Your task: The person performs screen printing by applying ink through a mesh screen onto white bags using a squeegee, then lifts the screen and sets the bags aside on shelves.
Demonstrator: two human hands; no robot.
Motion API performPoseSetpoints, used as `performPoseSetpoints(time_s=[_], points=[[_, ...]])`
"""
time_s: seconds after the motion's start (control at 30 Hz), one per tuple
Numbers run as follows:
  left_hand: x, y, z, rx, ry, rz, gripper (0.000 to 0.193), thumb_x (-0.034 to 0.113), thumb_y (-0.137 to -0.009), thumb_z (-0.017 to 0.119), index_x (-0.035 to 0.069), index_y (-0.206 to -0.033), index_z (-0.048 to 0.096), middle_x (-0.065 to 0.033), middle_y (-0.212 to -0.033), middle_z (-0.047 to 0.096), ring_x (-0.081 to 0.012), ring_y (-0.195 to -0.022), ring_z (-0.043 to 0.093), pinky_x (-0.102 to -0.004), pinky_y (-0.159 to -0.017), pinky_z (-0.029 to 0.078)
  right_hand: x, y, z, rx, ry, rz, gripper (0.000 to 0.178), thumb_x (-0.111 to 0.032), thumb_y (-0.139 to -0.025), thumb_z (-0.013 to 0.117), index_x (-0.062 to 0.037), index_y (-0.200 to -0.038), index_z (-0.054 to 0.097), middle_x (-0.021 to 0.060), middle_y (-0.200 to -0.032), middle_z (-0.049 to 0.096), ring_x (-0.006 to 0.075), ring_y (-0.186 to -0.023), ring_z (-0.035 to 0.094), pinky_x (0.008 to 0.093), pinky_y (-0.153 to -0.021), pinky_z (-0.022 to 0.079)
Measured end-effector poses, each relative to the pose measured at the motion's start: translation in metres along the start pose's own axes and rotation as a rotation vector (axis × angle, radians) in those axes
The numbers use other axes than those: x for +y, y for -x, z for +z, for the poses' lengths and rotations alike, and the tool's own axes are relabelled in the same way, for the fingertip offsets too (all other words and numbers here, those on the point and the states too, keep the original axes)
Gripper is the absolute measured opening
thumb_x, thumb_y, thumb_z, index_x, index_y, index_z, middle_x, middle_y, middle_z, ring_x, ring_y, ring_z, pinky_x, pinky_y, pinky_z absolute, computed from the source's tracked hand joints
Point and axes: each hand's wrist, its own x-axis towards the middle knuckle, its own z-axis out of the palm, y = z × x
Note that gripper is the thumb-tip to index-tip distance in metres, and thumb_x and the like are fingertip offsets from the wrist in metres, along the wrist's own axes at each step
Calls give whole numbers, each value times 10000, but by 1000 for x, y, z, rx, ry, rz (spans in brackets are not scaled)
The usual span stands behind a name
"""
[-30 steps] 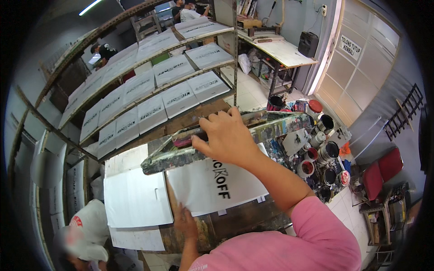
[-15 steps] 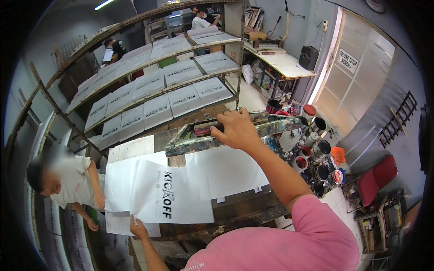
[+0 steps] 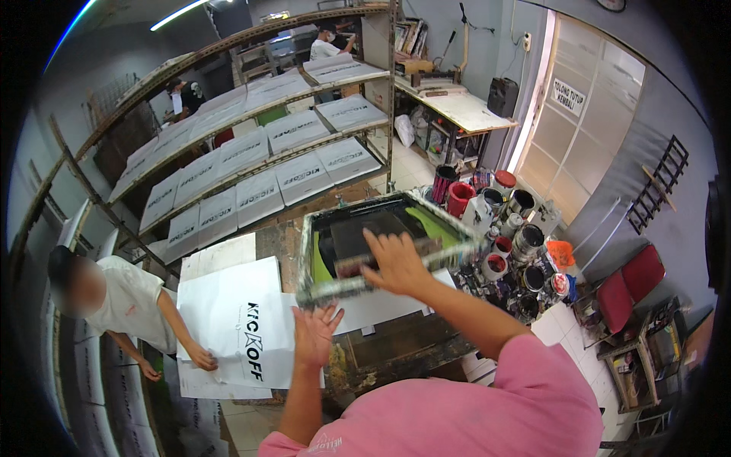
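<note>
A screen-printing frame [image 3: 306, 263] with a green and black mesh lies low over the table in front of me. My right hand [image 3: 400, 265] reaches inside it, fingers curled over a squeegee [image 3: 350, 267] that is partly hidden by the hand. My left hand [image 3: 314, 335] is held up with fingers spread, close to the frame's near left corner, and nothing is in it. To its left, a white sheet printed with black lettering [image 3: 228, 305] lies flat on the table. White sheet material [image 3: 373, 314] shows under the frame's near edge.
At the left, a co-worker's hand [image 3: 201, 356] rests by the printed sheet. A metal drying rack [image 3: 391, 99] with several printed white sheets stands beyond the table. Ink cans and pots [image 3: 528, 240] crowd the right side. A red chair [image 3: 636, 286] stands farther right.
The tilted screen frame has come down flat. My left hand has let go of the printed sheet, which now lies to the left, and has moved right to the frame.
</note>
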Motion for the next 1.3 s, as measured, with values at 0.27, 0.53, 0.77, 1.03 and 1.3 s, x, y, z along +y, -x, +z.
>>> performPoseSetpoints(time_s=[0.27,0.53,0.77,1.03,1.3], points=[[-108,25,-66,441,191,-429,1373,948,-801,496,27,-1653,-61,-283,-1672,164,-469,-1518,294,-569,-1232,296,13,113,113,-523,-266,-64,428,-527,-983,604,-202,-1247,691,103,-1088,705,324,-1098,637,518,-967,447],[-170,-1,-127,452,156,-582,1329,1007,-781,392,54,-1667,121,-263,-1662,240,-441,-1492,336,-539,-1226,288,-8,176,177,-460,-349,-92,479,-451,-936,689,-140,-1299,661,113,-1161,675,332,-1115,617,527,-921,498],[-168,-6,-112,671,77,-640,1267,988,-818,361,57,-1658,179,-247,-1635,314,-433,-1456,379,-539,-1187,340,20,113,231,-314,-294,-146,568,-361,-847,787,-107,-1334,642,128,-1192,646,344,-1075,591,491,-976,494],[-166,-7,-116,579,18,-656,1264,992,-819,336,82,-1671,128,-227,-1660,292,-423,-1470,374,-554,-1170,365,85,-57,328,-234,-243,-94,492,-377,-864,775,-122,-1270,667,113,-1133,635,346,-1086,604,511,-948,520],[-175,-7,-121,666,14,-632,1333,1002,-783,395,95,-1678,3,-311,-1687,108,-506,-1539,213,-621,-1218,273,120,-137,336,-393,-340,-89,474,-589,-945,629,-143,-1074,724,123,-1032,719,367,-1024,688,509,-822,573]])
